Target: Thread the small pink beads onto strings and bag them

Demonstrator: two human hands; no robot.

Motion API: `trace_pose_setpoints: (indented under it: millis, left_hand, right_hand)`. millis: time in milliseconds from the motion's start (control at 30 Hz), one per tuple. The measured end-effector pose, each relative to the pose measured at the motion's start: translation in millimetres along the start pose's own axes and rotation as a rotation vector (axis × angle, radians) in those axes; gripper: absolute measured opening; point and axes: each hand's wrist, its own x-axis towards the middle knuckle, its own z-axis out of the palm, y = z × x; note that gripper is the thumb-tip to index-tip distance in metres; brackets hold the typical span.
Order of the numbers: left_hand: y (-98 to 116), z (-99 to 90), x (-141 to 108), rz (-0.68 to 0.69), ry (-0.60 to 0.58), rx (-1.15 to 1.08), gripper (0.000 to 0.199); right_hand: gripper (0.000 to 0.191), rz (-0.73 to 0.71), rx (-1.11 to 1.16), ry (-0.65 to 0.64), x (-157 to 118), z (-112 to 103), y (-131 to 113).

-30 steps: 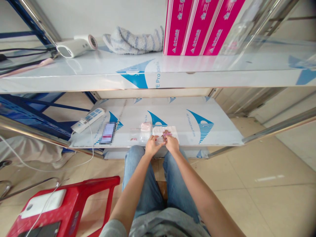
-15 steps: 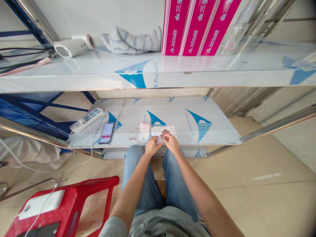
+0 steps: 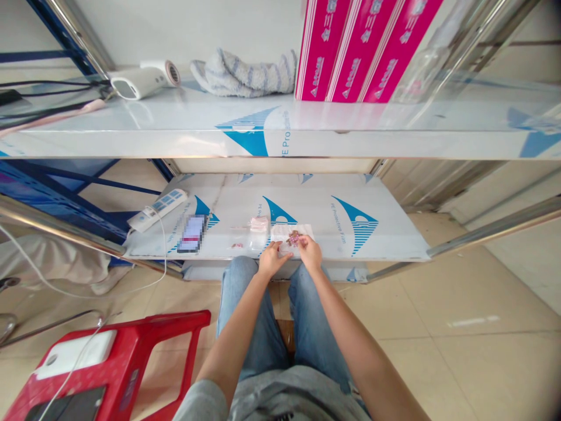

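Note:
A small pink-and-brown ornament [image 3: 293, 237], like a cluster of beads or petals, lies over a white sheet [image 3: 305, 228] near the shelf's front edge. My right hand [image 3: 310, 252] has thumb and forefinger pinched at the ornament's right side. Just left of it, my left hand [image 3: 270, 261] rests at the sheet's lower left edge, thumb and forefinger apart. Beside that hand sits a clear plastic packet [image 3: 259, 238] with pale pink strips [image 3: 259, 223] at its top. A tiny reddish piece [image 3: 237, 245] lies farther left. Fine details between my fingers are too small to tell.
A phone [image 3: 191, 233] and a white power strip [image 3: 158, 209] lie at the left of the lower shelf [image 3: 302, 196]. Above, the upper shelf [image 3: 175, 137] holds a hair dryer [image 3: 144, 80], striped cloth [image 3: 245, 75] and pink boxes [image 3: 350, 55]. A red stool [image 3: 144, 327] stands lower left.
My right hand has shifted slightly right and lower, leaving more of the ornament showing. The left hand stays nearly in place. The whole view has shifted a little.

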Motion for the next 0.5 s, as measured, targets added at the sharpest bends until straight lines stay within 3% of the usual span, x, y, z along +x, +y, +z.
trace_pose_setpoints:
  millis: [133,500]
  left_hand:
    - [1,-2.1,-1,-0.011,0.016,0.025,0.052]
    - [2,-0.7,-4,-0.026,0.021,0.035,0.054]
  right_hand:
    - [0.024,0.086,-0.091,0.052,4,-3,4]
    - [0.028,0.154,-0.261,-0.007,15,-1,6]
